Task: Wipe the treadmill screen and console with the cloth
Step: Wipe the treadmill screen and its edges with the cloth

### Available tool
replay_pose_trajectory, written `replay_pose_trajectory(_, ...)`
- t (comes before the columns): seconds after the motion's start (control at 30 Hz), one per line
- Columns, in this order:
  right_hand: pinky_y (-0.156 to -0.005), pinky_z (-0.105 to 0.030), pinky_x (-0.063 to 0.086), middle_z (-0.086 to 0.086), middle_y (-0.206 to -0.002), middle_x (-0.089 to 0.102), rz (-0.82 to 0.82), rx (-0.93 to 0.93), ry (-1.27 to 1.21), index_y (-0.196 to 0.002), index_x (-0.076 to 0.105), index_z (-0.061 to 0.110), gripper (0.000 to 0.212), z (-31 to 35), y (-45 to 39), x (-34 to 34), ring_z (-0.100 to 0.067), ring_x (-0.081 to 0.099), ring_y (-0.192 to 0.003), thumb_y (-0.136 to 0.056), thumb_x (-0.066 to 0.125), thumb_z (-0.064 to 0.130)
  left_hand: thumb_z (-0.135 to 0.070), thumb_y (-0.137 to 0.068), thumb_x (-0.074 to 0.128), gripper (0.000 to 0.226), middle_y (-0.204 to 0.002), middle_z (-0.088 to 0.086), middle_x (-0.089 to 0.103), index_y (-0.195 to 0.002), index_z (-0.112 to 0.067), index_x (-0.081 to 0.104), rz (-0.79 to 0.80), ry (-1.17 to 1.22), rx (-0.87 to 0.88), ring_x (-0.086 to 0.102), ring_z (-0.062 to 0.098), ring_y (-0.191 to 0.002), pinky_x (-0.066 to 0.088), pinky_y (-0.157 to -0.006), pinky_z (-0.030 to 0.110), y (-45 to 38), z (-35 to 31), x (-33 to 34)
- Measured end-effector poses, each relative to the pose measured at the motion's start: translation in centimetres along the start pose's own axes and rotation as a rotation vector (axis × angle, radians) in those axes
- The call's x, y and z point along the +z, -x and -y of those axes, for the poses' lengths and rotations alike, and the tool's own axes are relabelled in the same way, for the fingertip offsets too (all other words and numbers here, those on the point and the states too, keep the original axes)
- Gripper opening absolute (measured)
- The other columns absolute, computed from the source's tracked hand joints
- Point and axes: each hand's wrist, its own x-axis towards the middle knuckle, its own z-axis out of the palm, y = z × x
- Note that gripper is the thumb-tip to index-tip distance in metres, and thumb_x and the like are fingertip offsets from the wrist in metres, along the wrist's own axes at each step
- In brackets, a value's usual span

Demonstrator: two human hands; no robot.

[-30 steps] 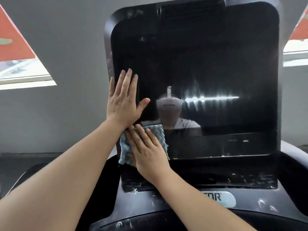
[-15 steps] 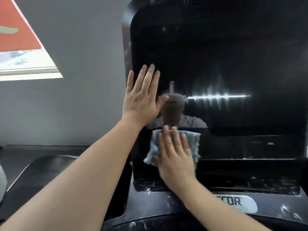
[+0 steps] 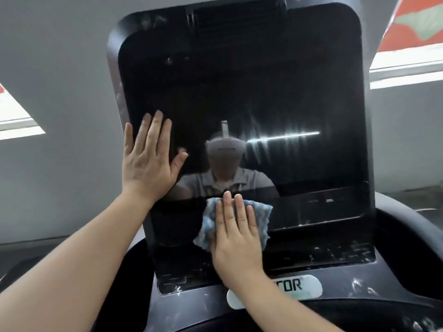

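L hand [image 3: 148, 161] is flat w/ fingers straight and spread a bit, palm pressed on the treadmill screen [image 3: 263, 92] near its left edge. R hand [image 3: 236, 238] sits lower and to the right of it, fingers straight and together, pressing the cloth [image 3: 262, 215] flat against the glass; nothing is gripped by either. The two hands are apart, not touching. The cloth is blue-and-white, fluffy, crumpled; it sticks out past the R fingers on both sides, at the bottom strip of the screen. Below the R wrist is the console [image 3: 335, 293], dark, w/ white smears and specks, and a pale oval logo badge [image 3: 309, 287] partly covered by the R forearm. Screen is dark and glossy.
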Motion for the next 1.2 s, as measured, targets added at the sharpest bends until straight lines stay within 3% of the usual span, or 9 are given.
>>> replay_pose_trajectory(0.07, -0.123, -0.051, 0.007, -0.018, -0.163, 0.018, 0.031, 0.034, -0.072, -0.154, 0.026, 0.003, 0.073, 4.3, -0.5, 0.5, -0.039, 0.01, -0.152, -0.089, 0.046, 0.027, -0.057, -0.103, 0.021, 0.075, -0.163, 0.016, 0.021, -0.154, -0.003, 0.027, -0.012, 0.005, 0.004, 0.015, 0.034, -0.152, 0.004, -0.123, 0.055, 0.0, -0.1, 0.0)
replay_pose_trajectory(0.2, -0.124, -0.043, 0.01, -0.008, -0.165, 0.017, 0.1, -0.306, -0.046, -0.155, 0.029, 0.011, 0.069, 4.4, -1.2, 0.3, -0.029, 0.009, -0.153, -0.092, 0.048, 0.031, -0.054, -0.101, 0.027, 0.074, -0.163, 0.017, 0.022, -0.153, -0.001, 0.028, -0.041, 0.055, 0.024, 0.017, 0.036, -0.151, 0.003, -0.123, 0.054, 0.1, -0.1, 0.2)
replay_pose_trajectory(0.4, -0.121, -0.044, 0.024, -0.01, -0.162, 0.026, 0.033, -0.329, 0.051, -0.153, 0.035, 0.009, 0.058, -11.5, 0.6, -2.9, -0.027, 0.02, -0.151, -0.102, 0.047, 0.033, -0.053, -0.098, 0.031, 0.076, -0.163, 0.018, 0.019, -0.152, 0.0, 0.028, -0.018, 0.1, -0.004, 0.015, 0.037, -0.151, 0.003, -0.123, 0.057, 0.1, -0.2, 0.1)
replay_pose_trajectory(0.6, -0.111, -0.056, 0.037, -0.019, -0.158, 0.032, 0.03, -0.18, 0.205, -0.15, 0.035, 0.001, 0.054, -26.2, 2.3, -6.2, -0.036, 0.029, -0.147, -0.105, 0.033, 0.03, -0.052, -0.097, 0.035, 0.075, -0.163, 0.018, 0.018, -0.152, -0.002, 0.026, -0.024, 0.128, -0.04, -0.004, 0.017, -0.151, 0.02, -0.115, 0.068, 0.1, -0.1, 0.7)
replay_pose_trajectory(0.7, -0.111, -0.061, 0.035, -0.024, -0.157, 0.03, -0.024, -0.085, 0.224, -0.149, 0.035, -0.004, 0.054, -25.8, 2.7, -5.6, -0.041, 0.027, -0.147, -0.105, 0.033, 0.028, -0.053, -0.098, 0.032, 0.074, -0.163, 0.019, 0.017, -0.152, -0.002, 0.026, -0.018, 0.115, -0.022, 0.003, 0.026, -0.152, 0.021, -0.115, 0.068, 0.2, 0.2, 0.9)
replay_pose_trajectory(0.8, -0.116, -0.061, 0.026, -0.026, -0.159, 0.023, -0.046, 0.018, 0.201, -0.151, 0.027, -0.006, 0.06, -22.4, 2.0, -4.7, -0.046, 0.02, -0.148, -0.103, 0.037, 0.029, -0.052, -0.099, 0.032, 0.074, -0.163, 0.019, 0.016, -0.152, -0.002, 0.026, -0.024, 0.104, -0.025, -0.002, 0.022, -0.152, 0.02, -0.115, 0.067, 0.2, 0.0, 0.9)
replay_pose_trajectory(0.97, -0.121, -0.054, 0.02, -0.02, -0.161, 0.023, -0.036, -0.083, 0.074, -0.154, 0.026, 0.0, 0.06, -17.7, -0.6, -4.1, -0.04, 0.018, -0.15, -0.106, 0.034, 0.036, -0.052, -0.097, 0.029, 0.076, -0.162, 0.021, 0.018, -0.152, 0.001, 0.026, 0.02, 0.037, -0.041, 0.014, 0.04, -0.151, 0.004, -0.122, 0.058, 0.2, -0.8, -0.5)
replay_pose_trajectory(1.1, -0.119, -0.052, 0.026, -0.016, -0.163, 0.023, 0.01, -0.289, 0.131, -0.154, 0.027, 0.004, 0.062, -21.5, -0.1, -5.0, -0.033, 0.02, -0.151, -0.106, 0.036, 0.041, -0.052, -0.099, 0.026, 0.075, -0.164, 0.019, 0.017, -0.154, 0.0, 0.025, 0.046, -0.019, -0.049, 0.014, 0.038, -0.151, 0.005, -0.123, 0.054, 0.2, -0.8, -0.7)
replay_pose_trajectory(1.2, -0.119, -0.055, 0.025, -0.021, -0.162, 0.021, -0.003, -0.268, 0.2, -0.153, 0.028, -0.002, 0.062, -26.0, 0.8, -6.3, -0.038, 0.022, -0.149, -0.105, 0.034, 0.039, -0.052, -0.1, 0.025, 0.074, -0.164, 0.017, 0.016, -0.155, -0.002, 0.024, 0.068, -0.057, -0.041, 0.013, 0.035, -0.152, 0.006, -0.124, 0.054, 0.2, -0.7, -0.7)
